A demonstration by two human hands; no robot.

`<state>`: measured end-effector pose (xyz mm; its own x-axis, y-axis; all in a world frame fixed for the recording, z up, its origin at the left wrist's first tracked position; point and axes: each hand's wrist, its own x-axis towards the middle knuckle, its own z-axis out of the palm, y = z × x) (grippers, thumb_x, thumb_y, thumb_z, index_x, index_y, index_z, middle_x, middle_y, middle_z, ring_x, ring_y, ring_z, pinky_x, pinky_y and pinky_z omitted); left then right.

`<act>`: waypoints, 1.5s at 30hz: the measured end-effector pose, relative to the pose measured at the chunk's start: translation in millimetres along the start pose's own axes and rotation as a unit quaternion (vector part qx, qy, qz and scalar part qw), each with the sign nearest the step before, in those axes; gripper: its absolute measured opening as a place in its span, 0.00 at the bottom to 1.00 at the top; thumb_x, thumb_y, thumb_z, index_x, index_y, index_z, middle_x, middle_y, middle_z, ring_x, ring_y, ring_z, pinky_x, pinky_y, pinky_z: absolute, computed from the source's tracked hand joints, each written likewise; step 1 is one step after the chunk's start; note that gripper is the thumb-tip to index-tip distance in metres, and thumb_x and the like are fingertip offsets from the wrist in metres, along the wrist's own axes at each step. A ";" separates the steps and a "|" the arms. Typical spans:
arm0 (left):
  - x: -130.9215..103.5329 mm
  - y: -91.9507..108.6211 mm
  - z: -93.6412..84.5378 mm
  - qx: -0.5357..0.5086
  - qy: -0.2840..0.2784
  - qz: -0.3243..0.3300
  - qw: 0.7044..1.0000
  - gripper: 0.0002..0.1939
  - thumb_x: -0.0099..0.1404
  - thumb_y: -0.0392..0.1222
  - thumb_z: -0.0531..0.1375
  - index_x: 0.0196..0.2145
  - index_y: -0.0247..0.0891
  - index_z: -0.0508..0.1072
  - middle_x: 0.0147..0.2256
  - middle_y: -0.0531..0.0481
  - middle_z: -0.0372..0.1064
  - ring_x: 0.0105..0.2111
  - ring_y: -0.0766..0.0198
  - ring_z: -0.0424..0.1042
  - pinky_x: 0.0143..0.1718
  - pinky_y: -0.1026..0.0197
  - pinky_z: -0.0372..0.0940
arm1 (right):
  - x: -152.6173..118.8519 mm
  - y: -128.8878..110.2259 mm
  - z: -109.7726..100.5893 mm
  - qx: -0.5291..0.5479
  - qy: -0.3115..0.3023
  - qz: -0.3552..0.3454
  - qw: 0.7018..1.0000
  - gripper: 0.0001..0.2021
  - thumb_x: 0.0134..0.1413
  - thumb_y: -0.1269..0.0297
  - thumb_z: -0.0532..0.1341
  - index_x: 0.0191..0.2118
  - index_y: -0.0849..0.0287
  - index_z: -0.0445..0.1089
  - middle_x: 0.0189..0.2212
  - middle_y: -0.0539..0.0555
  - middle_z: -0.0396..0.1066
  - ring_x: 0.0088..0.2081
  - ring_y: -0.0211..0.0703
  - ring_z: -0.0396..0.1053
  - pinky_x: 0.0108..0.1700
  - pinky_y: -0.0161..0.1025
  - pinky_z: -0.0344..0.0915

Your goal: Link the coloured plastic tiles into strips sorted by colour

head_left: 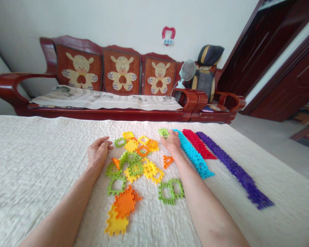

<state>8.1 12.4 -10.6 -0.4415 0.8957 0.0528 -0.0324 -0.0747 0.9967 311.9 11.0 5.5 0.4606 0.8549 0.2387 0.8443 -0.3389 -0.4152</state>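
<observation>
My right hand [173, 142] has its fingers closed on a light green building piece [163, 133] at the far side of the pile, just left of a blue row of pieces [194, 154]. My left hand [99, 150] hovers or rests at the pile's left edge, empty, fingers loosely bent and apart. Nearest to it is a green frame piece [120, 142]. Between the hands lie loose notched plastic pieces: a yellow square [131, 146], an orange triangle [168, 161], green frames [167, 193] and a large orange piece [125, 203] overlapping a yellow one [116, 223].
A red row [199, 144] and a long purple row [234, 169] lie right of the blue one. All are on a white quilted cover [41, 171]. Beyond stand a wooden sofa [92, 115] with bear cushions, a small fan [187, 70] and an armchair [207, 82].
</observation>
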 end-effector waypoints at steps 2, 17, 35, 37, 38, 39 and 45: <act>-0.3 -0.1 0.2 -0.005 0.001 0.002 1.000 0.16 0.46 0.38 0.58 0.35 0.37 0.77 0.26 0.51 0.74 0.22 0.66 0.70 0.25 0.65 0.62 | -0.7 -0.2 -2.4 0.007 0.014 -0.013 1.000 0.24 0.56 0.58 0.62 0.56 0.63 0.67 0.52 0.65 0.67 0.50 0.52 0.70 0.51 0.42 0.66; 24.8 -7.5 -12.0 -0.127 0.193 -0.003 0.973 0.25 0.52 0.29 0.51 0.49 0.37 0.69 0.36 0.48 0.71 0.34 0.66 0.76 0.31 0.67 0.65 | -25.0 -112.1 12.2 0.067 -0.158 -0.427 0.888 0.09 0.56 0.69 0.61 0.38 0.54 0.80 0.38 0.52 0.76 0.41 0.42 0.71 0.48 0.37 0.64; 17.9 -3.7 -6.9 -0.070 0.141 0.002 0.988 0.26 0.46 0.29 0.52 0.44 0.37 0.71 0.35 0.51 0.71 0.31 0.68 0.75 0.30 0.67 0.62 | -22.3 -94.1 7.7 0.442 -0.193 -0.190 0.855 0.12 0.63 0.59 0.55 0.46 0.55 0.71 0.44 0.52 0.74 0.40 0.39 0.74 0.44 0.39 0.71; 16.5 -2.3 -6.4 -0.059 0.135 0.000 0.989 0.25 0.46 0.29 0.51 0.43 0.36 0.71 0.34 0.51 0.71 0.31 0.68 0.74 0.29 0.67 0.62 | -17.7 -59.9 -4.4 0.448 -0.190 -0.135 0.863 0.13 0.63 0.56 0.53 0.45 0.55 0.70 0.40 0.52 0.75 0.33 0.38 0.74 0.36 0.36 0.70; 15.7 -1.3 -5.9 -0.054 0.133 0.000 0.990 0.24 0.46 0.29 0.51 0.43 0.36 0.71 0.34 0.51 0.71 0.31 0.68 0.74 0.29 0.67 0.62 | -16.0 -42.2 -10.1 0.426 -0.166 -0.118 0.882 0.14 0.62 0.56 0.53 0.45 0.56 0.71 0.39 0.51 0.75 0.31 0.37 0.73 0.34 0.36 0.70; 15.0 -0.3 -5.4 -0.050 0.131 0.001 0.990 0.24 0.46 0.29 0.51 0.42 0.36 0.72 0.34 0.51 0.71 0.30 0.67 0.74 0.29 0.67 0.62 | -14.7 -25.1 -15.1 0.390 -0.140 -0.107 0.904 0.14 0.62 0.57 0.52 0.45 0.56 0.71 0.37 0.51 0.76 0.30 0.38 0.72 0.35 0.36 0.70; 14.1 2.3 -3.7 -0.034 0.139 0.000 0.990 0.22 0.47 0.29 0.52 0.41 0.36 0.72 0.32 0.52 0.71 0.30 0.66 0.74 0.29 0.65 0.63 | -14.1 31.9 -24.6 0.151 -0.074 -0.088 0.982 0.19 0.61 0.65 0.50 0.49 0.58 0.76 0.35 0.53 0.79 0.39 0.45 0.76 0.46 0.40 0.70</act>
<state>-1.5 23.2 -7.8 -0.6701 0.7419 0.0240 -0.0891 -0.1125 0.9897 339.1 -21.5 10.4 0.2507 0.9450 0.2102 0.7776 -0.0672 -0.6252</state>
